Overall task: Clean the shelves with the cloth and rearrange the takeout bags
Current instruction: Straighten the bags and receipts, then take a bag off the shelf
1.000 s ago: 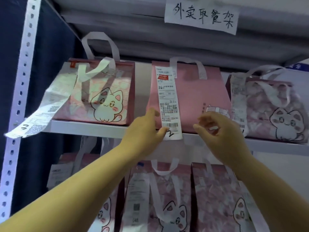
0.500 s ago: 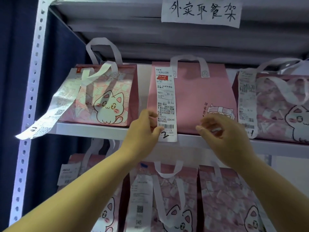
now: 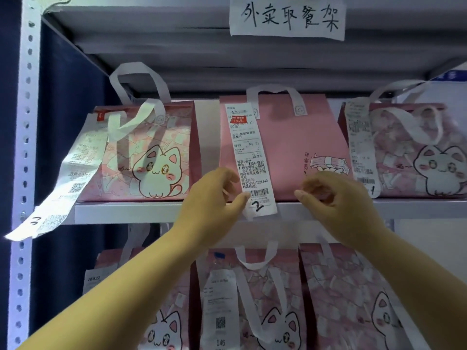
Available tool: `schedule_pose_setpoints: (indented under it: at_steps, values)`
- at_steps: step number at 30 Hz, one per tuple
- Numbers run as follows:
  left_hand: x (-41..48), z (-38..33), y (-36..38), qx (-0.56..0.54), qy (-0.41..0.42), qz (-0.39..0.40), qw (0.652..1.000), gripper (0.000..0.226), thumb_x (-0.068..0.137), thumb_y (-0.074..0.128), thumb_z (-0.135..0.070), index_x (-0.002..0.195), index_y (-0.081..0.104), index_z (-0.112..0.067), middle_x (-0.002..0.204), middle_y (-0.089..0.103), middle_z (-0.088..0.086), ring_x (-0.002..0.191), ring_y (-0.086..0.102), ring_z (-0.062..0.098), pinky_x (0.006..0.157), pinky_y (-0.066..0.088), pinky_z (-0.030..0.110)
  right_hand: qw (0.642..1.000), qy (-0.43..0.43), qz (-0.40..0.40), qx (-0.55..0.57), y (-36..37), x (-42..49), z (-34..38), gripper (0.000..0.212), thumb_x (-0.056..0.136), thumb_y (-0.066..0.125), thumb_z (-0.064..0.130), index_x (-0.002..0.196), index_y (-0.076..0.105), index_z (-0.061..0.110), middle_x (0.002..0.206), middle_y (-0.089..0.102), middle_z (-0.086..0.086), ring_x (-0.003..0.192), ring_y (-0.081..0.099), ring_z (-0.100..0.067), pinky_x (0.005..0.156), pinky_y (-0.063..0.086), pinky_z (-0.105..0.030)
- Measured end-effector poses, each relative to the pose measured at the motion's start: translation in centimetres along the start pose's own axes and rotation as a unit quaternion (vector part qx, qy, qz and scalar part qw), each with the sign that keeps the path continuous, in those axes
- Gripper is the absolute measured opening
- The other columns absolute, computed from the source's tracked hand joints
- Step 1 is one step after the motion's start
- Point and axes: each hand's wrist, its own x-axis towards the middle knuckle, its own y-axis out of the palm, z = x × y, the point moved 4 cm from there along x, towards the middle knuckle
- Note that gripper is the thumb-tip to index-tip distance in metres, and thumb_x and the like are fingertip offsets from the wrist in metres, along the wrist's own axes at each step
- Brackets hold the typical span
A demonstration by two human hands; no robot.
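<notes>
Reaching up in the head view, we're holding both hands at the plain pink bag (image 3: 283, 147) sitting mid upper shelf (image 3: 126, 212). Our left hand (image 3: 214, 198) is curling at its lower left corner, thumb touching the receipt (image 3: 250, 157); our right hand (image 3: 338, 198) is curling at the lower right. Bag's lying just behind the fingers (image 3: 307, 195), long side running along the shelf edge, both hands equally near. Can't tell if either's gripping.

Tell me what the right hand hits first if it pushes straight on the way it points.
Most likely the lower front of the plain pink bag, just above the shelf edge. The right hand is directly before it; depth is unclear, so it may already touch.
</notes>
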Motion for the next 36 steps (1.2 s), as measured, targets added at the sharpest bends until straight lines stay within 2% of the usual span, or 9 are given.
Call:
schedule_pose_setpoints:
  at_steps: [6, 11, 18, 23, 27, 29, 31, 33, 36]
  values:
    - [0.2, -2.4, 0.0, -0.005, 0.08, 0.019, 0.997, 0.02, 0.083, 0.058, -0.044, 0.096, 0.055, -0.029, 0.085, 0.058, -0.017, 0.078, 0.057, -0.001, 0.068, 0.051, 0.022, 0.998, 0.038, -0.004, -0.043, -2.5, -1.2, -0.7, 0.007, 0.082, 0.066, 0.022, 0.082, 0.067, 0.015, 0.076, 0.066, 0.008, 0.073, 0.061, -0.003, 0.065, 0.043, -0.007]
    - [0.1, -4.9, 2.0, -0.03, 0.112, 0.022, 0.993, 0.014, 0.083, 0.06, -0.039, 0.087, 0.06, -0.025, 0.08, 0.06, -0.014, 0.076, 0.058, 0.003, 0.064, 0.047, 0.019, 0.994, 0.071, 0.004, -0.083, -5.3, -2.4, -2.4, 0.009, 0.083, 0.064, 0.029, 0.08, 0.067, 0.022, 0.072, 0.064, 0.016, 0.07, 0.06, 0.001, 0.061, 0.041, -0.01]
    - [0.7, -8.7, 7.5, -0.054, 0.129, 0.045, 0.989, 0.014, 0.082, 0.058, -0.04, 0.081, 0.06, -0.026, 0.076, 0.06, -0.015, 0.074, 0.057, 0.003, 0.066, 0.051, 0.029, 0.991, 0.078, 0.012, -0.107, -9.5, -3.1, -7.1, 0.013, 0.083, 0.06, 0.035, 0.076, 0.066, 0.026, 0.067, 0.064, 0.015, 0.066, 0.06, 0.001, 0.059, 0.045, -0.017]
    - [1.7, -12.1, 12.0, -0.049, 0.128, 0.025, 0.99, 0.013, 0.084, 0.062, -0.036, 0.084, 0.062, -0.023, 0.078, 0.062, -0.012, 0.074, 0.058, 0.005, 0.069, 0.052, 0.033, 0.993, 0.061, 0.015, -0.096, -12.2, -3.0, -12.0, 0.01, 0.083, 0.064, 0.027, 0.073, 0.065, 0.027, 0.064, 0.061, 0.018, 0.069, 0.059, 0.002, 0.056, 0.04, -0.006]
    - [3.8, -15.0, 15.3, -0.027, 0.114, -0.014, 0.993, 0.017, 0.085, 0.063, -0.028, 0.095, 0.064, -0.015, 0.084, 0.066, -0.004, 0.076, 0.06, 0.013, 0.074, 0.052, 0.037, 0.994, 0.054, 0.028, -0.094, -13.9, -2.8, -15.9, 0.008, 0.083, 0.066, 0.023, 0.075, 0.067, 0.025, 0.065, 0.06, 0.021, 0.073, 0.058, 0.007, 0.06, 0.04, -0.002]
    - [4.8, -15.9, 16.7, -0.007, 0.104, -0.026, 0.994, 0.02, 0.086, 0.062, -0.025, 0.103, 0.063, -0.013, 0.089, 0.066, -0.003, 0.08, 0.06, 0.014, 0.077, 0.051, 0.037, 0.994, 0.047, 0.035, -0.097, -14.6, -2.7, -17.5, 0.006, 0.083, 0.065, 0.024, 0.078, 0.068, 0.025, 0.066, 0.059, 0.022, 0.067, 0.059, 0.004, 0.055, 0.041, -0.007]
    - [5.9, -16.4, 18.0, 0.019, 0.08, -0.014, 0.996, 0.026, 0.089, 0.059, -0.024, 0.113, 0.059, -0.013, 0.099, 0.064, 0.0, 0.089, 0.06, 0.017, 0.083, 0.049, 0.038, 0.994, 0.043, 0.041, -0.095, -14.9, -2.5, -18.8, 0.006, 0.083, 0.064, 0.025, 0.078, 0.068, 0.026, 0.067, 0.06, 0.021, 0.062, 0.057, 0.003, 0.055, 0.036, -0.009]
    - [7.1, -16.6, 19.3, 0.065, 0.047, 0.016, 0.997, 0.033, 0.092, 0.054, -0.024, 0.123, 0.051, -0.013, 0.111, 0.061, 0.004, 0.101, 0.057, 0.022, 0.088, 0.047, 0.041, 0.994, 0.042, 0.05, -0.084, -15.0, -2.2, -20.0, 0.006, 0.083, 0.064, 0.027, 0.078, 0.067, 0.027, 0.069, 0.061, 0.019, 0.064, 0.057, 0.001, 0.057, 0.037, -0.014]
    - [8.5, -16.8, 20.7, 0.141, -0.014, 0.05, 0.989, 0.035, 0.094, 0.049, -0.019, 0.127, 0.042, -0.011, 0.114, 0.057, 0.01, 0.104, 0.055, 0.028, 0.085, 0.048, 0.043, 0.996, 0.029, 0.052, -0.071, -15.0, -1.6, -21.1, 0.004, 0.083, 0.064, 0.028, 0.08, 0.066, 0.029, 0.07, 0.061, 0.02, 0.065, 0.057, 0.002, 0.057, 0.039, -0.013]
